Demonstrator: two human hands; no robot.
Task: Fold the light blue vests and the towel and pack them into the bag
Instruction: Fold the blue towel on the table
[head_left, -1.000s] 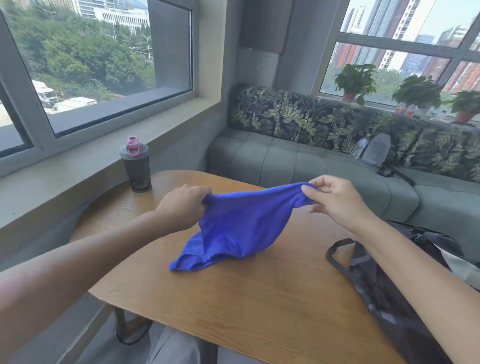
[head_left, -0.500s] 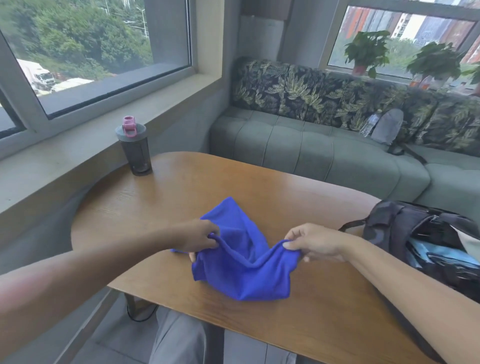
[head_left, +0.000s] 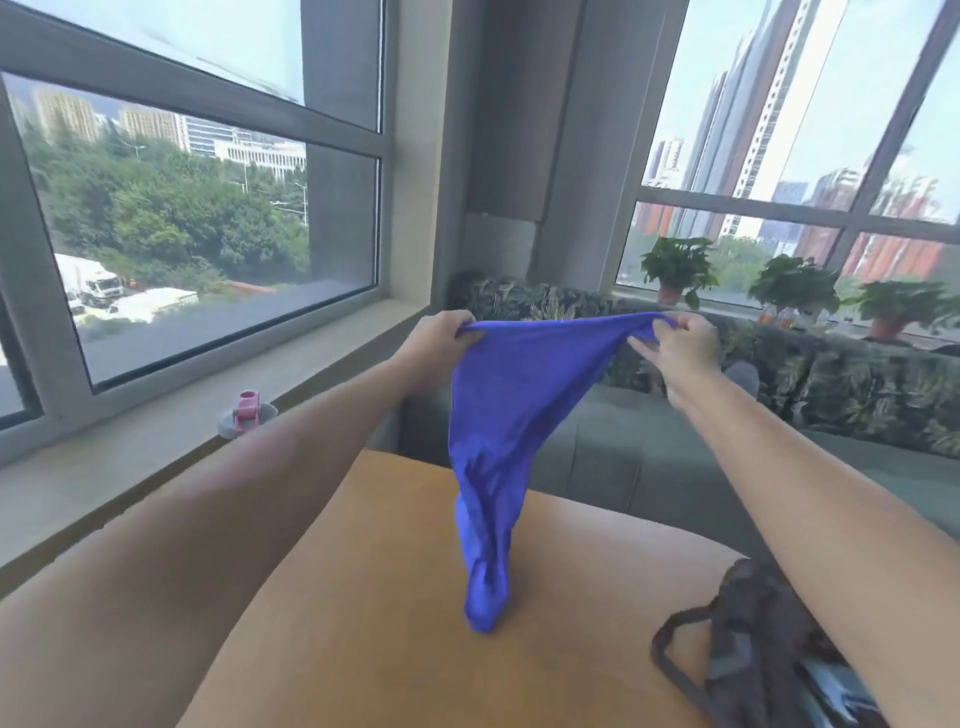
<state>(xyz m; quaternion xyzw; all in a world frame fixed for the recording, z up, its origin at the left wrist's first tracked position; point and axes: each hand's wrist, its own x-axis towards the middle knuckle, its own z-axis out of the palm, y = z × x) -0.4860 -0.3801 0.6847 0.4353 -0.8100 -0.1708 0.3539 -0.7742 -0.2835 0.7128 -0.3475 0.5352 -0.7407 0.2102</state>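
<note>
Windows on two sides look out over trees and towers, and a wooden surface (head_left: 363, 597) sits in front of a grey sofa (head_left: 597, 457) with a leaf-print back. Potted plants (head_left: 675, 270) line the far sill, and a bottle (head_left: 248, 413) with a pink cap stands by the left window, mostly hidden behind the forearm.

Both arms are raised. The left hand (head_left: 439, 340) and the right hand (head_left: 680, 345) each pinch a top corner of a blue towel (head_left: 511, 415), fingers curled tight on the cloth. It hangs in the air between them, narrowing to a twisted tail whose tip looks to hover just over the surface; whether it touches is unclear.

What could go wrong: the cloth is bunched and twisted below, so laying it down as it hangs would likely trap creases and give a lopsided fold. A pinch on so little fabric could also slip if the towel is shaken hard.

The dark bag (head_left: 748, 665) lies at the lower right, cut off by the frame and partly covered by the right forearm, so its opening is hard to read. No light blue vest can be made out with certainty.
</note>
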